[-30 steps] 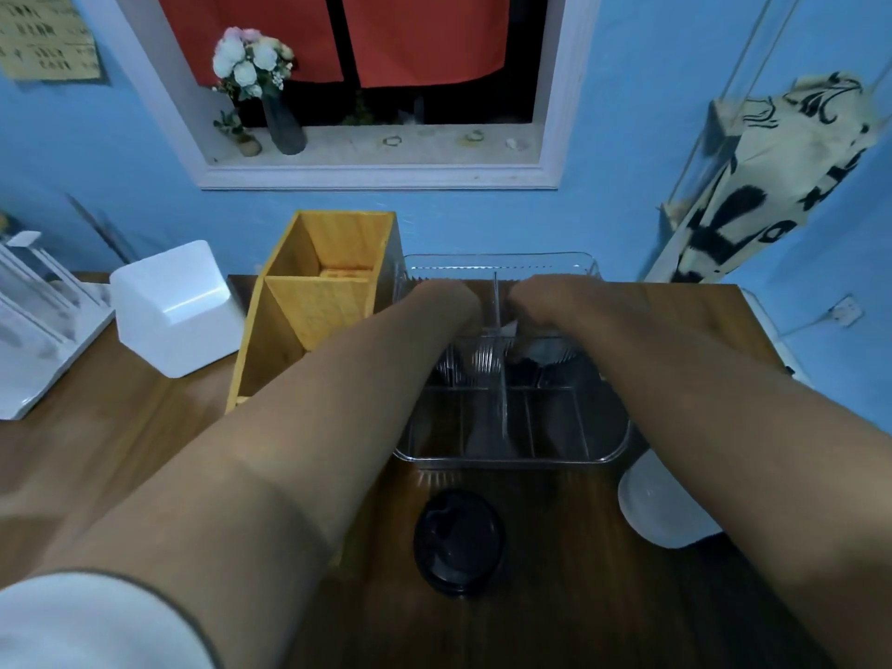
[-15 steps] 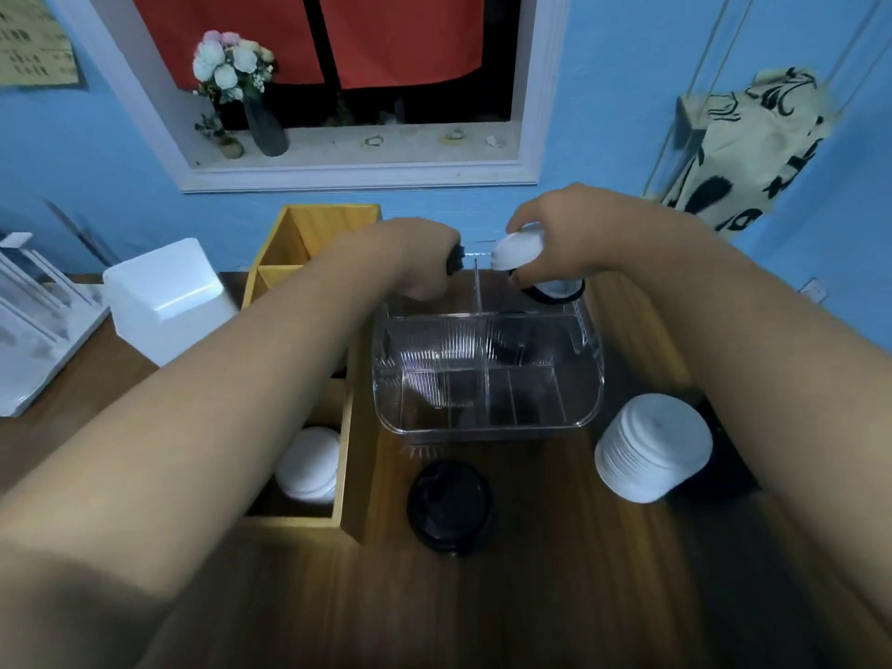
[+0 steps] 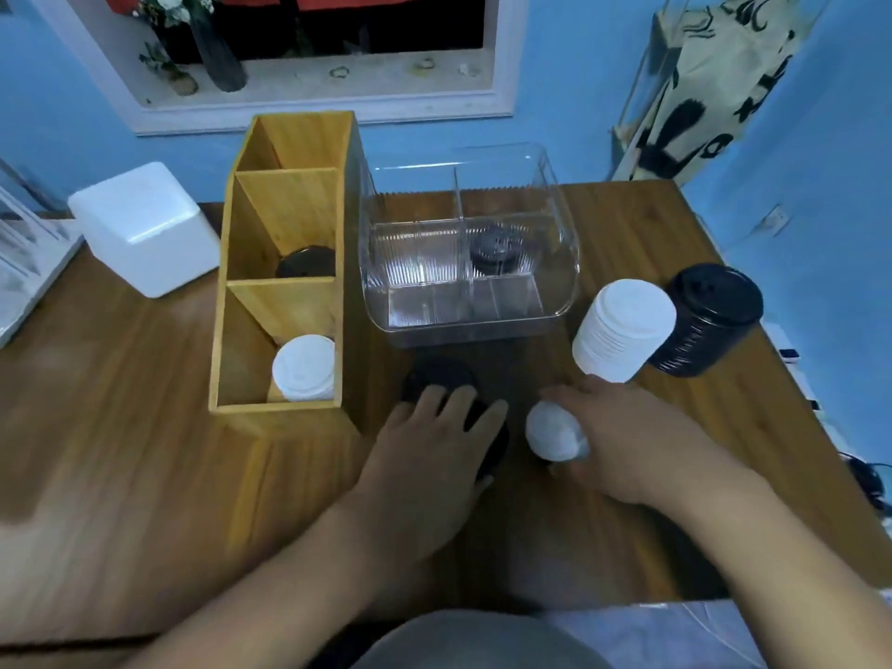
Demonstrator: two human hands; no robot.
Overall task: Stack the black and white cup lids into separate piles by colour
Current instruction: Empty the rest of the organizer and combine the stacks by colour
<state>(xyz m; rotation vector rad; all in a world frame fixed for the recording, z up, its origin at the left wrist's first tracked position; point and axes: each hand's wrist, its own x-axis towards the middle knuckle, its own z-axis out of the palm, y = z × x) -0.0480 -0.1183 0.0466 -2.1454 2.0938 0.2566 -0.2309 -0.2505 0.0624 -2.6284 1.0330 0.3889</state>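
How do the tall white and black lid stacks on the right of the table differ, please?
The white lid stack is all white lids, the black lid stack all black. The white lid stack stands nearer the clear bin, the black lid stack toward the table edge. The white one partly covers the black one in view. Both are tall nested piles on the table.
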